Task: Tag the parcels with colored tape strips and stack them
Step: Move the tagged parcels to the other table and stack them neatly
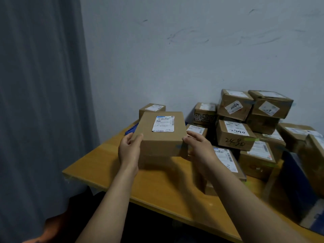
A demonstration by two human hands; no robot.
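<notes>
As it is carried in both hands, the flat cardboard parcel (161, 137) sits raised above the near-left part of the yellow table (105, 165), white shipping label uppermost. The left hand (129, 149) clasps the parcel's left front corner, fingers and thumb curled on it. The right hand (198, 148) grips the right front corner in the same way.

A bluish tape strip (180, 146) appears across the parcel's right front edge, beside the right thumb. I judge the parcel tagged, though blur prevents certainty. A brown shape directly beneath it may be another box or a shadow; I cannot tell which.

A pile of parcels (263, 123) occupies the right of the table against the wall, loosely stacked several high. The box marked 2490 (233, 137) bears a green strip (251, 139). On most others no tape can be made out. A small box (152, 108) stands apart behind the held parcel.

Assessment: tagging is partly done. The held parcel is at the stacking step and not yet set down. Much of the pile appears to await tags and tidier stacking.
</notes>
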